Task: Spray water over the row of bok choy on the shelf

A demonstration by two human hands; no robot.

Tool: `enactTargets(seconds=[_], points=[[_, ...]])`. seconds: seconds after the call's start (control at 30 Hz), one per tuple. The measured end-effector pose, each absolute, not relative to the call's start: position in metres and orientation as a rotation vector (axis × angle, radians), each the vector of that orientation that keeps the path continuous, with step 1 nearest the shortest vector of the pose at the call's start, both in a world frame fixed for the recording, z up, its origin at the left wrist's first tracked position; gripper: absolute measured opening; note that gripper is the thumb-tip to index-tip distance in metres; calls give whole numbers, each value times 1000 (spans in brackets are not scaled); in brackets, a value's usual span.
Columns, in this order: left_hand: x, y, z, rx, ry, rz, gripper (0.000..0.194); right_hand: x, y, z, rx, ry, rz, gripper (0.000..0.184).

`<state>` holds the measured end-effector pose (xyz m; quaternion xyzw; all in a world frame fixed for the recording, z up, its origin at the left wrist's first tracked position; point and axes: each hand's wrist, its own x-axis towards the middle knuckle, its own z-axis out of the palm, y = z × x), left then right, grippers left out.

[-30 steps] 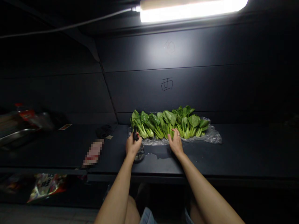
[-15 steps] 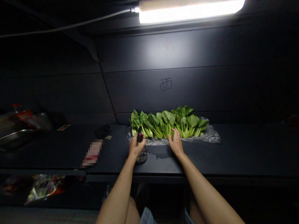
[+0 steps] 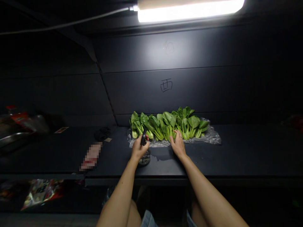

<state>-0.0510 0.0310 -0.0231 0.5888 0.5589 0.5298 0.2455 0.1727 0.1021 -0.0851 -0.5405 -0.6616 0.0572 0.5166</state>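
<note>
A row of green bok choy lies on crumpled clear plastic film at the back of the dark shelf. My left hand is wrapped round the black trigger head of a clear spray bottle, its nozzle end towards the bok choy. The bottle's lower part shows below the hand, just in front of the film. At the middle of the row, my right hand rests at the front stems of one bok choy, thumb on the left and curved fingers on the right. The fingertips are partly hidden among the stems.
A lit tube lamp hangs above, its white cable running left. Wet patches mark the dark shelf before the film. To the left are a dark crumpled item, a small card and blurred packages. Packets lie on a lower shelf.
The spray bottle in my left hand has tilted and shifted slightly right. My right hand stays at the bok choy. The whole view has moved a little.
</note>
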Motion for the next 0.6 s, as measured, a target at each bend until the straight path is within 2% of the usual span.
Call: enactTargets(seconds=[0.23, 0.6], points=[[-45, 33, -24, 1613, 1508, 1487, 36, 184, 104, -86, -1275, -1586, 131, 45], [-27, 45, -32, 1648, 1464, 1540, 27, 192, 103, -84, -1272, -1605, 117, 45]])
